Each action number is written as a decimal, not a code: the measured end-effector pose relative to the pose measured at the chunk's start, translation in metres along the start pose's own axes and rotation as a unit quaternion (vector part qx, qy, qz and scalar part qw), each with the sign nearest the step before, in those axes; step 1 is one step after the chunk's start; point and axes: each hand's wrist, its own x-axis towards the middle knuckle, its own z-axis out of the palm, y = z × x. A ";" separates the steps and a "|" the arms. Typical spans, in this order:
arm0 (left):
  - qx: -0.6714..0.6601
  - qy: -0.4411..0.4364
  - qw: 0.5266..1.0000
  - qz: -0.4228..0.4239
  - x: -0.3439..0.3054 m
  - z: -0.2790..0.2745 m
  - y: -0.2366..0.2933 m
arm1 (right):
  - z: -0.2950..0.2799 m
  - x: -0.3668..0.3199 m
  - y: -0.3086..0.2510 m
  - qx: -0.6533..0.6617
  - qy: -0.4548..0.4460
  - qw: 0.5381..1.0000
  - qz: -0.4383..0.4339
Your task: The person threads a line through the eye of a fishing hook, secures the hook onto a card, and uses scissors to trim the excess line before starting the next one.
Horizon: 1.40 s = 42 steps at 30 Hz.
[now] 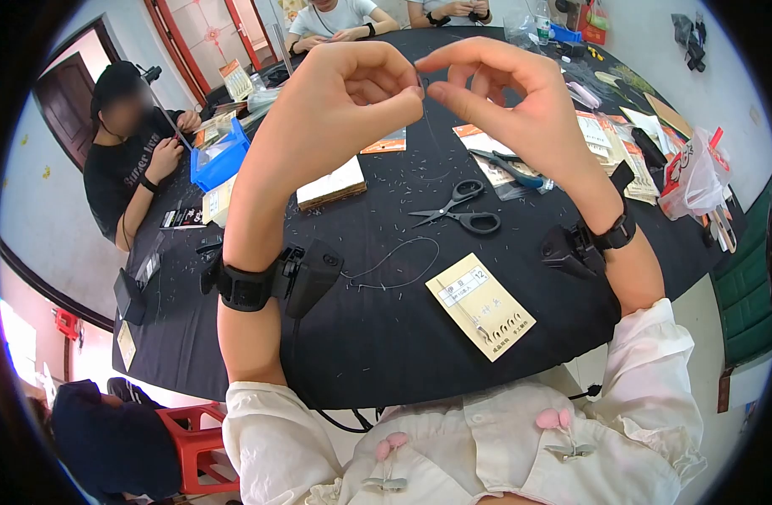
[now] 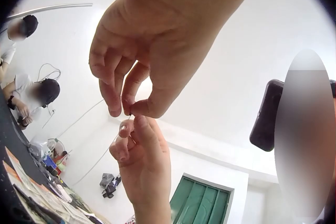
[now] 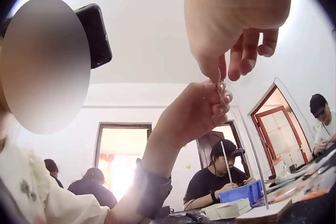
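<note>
Both hands are raised over the far part of the table, their fingertips almost meeting. My left hand [image 1: 331, 105] pinches a tiny dark piece that looks like a fish hook [image 2: 130, 113] between thumb and forefinger. Facing it, my right hand [image 1: 516, 93] has thumb and forefinger on a thin fishing line [image 2: 97, 163], its other fingers loosely bent. The line trails down from the fingertips towards the tablecloth. Fingertips mostly hide the hook. Close to me lies a cream card [image 1: 480, 307] with several hooks on it.
Black-handled scissors [image 1: 462, 206] lie on the black tablecloth [image 1: 386, 337], near pliers [image 1: 512, 168] and a stack of cards [image 1: 331, 185]. A loop of line [image 1: 437, 248] lies nearer me. A blue bin [image 1: 220, 160] stands left, a plastic bag [image 1: 693, 181] right. Other people sit around the table.
</note>
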 end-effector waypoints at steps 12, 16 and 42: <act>0.008 -0.021 1.000 0.001 -0.001 -0.002 0.000 | 0.000 -0.002 -0.002 -0.025 -0.006 1.000 0.000; 0.012 -0.020 1.000 -0.008 -0.001 -0.001 0.000 | 0.001 -0.003 -0.002 -0.015 -0.001 1.000 0.007; -0.005 -0.009 1.000 0.010 0.000 -0.001 -0.001 | -0.004 0.002 0.003 0.151 -0.034 0.982 0.105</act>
